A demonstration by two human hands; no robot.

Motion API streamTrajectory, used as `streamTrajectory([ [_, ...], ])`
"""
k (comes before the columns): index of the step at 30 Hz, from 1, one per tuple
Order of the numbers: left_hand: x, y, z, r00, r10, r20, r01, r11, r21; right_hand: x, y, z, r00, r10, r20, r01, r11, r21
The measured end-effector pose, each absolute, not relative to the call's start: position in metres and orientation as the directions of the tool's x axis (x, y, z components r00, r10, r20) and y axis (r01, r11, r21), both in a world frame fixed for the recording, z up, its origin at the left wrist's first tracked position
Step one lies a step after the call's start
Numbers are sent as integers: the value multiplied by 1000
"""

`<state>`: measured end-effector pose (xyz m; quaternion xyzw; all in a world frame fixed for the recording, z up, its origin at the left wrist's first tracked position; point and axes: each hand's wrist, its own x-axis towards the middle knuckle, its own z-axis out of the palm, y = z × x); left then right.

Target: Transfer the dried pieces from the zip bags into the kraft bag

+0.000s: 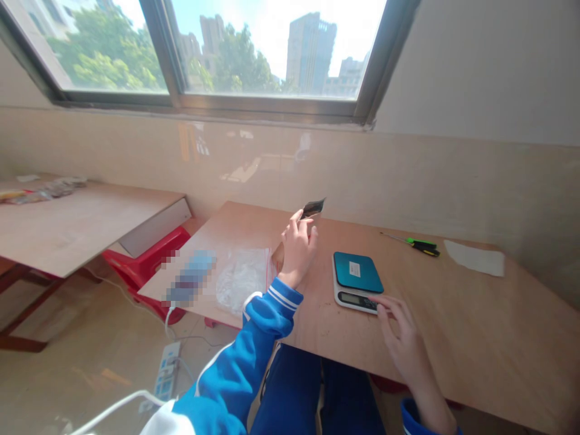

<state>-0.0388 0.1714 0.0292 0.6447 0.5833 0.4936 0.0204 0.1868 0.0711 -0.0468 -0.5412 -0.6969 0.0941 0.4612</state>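
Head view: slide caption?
Left hand raises dark pouch; right hand beside digital kitchen scale on wooden table.

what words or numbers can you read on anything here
Nothing is legible. The white label on the digital scale is too small to read, its display is too blurred, the dark pouch in the left hand shows no readable print, and the pixelated blue item cannot be read.

Small dark foil packet (313, 208), held upright; teal-topped digital kitchen scale (357, 281), lying flat.
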Motion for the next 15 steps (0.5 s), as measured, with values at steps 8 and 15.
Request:
streamTrajectory([
  [8,-42,144,7,25,735,677,733,-474,488,155,102,-8,-14,800,599,515,519,-682],
  [15,-49,124,-14,64,732,678,558,-590,583,130,159,39,-307,639,705,597,706,-381],
])
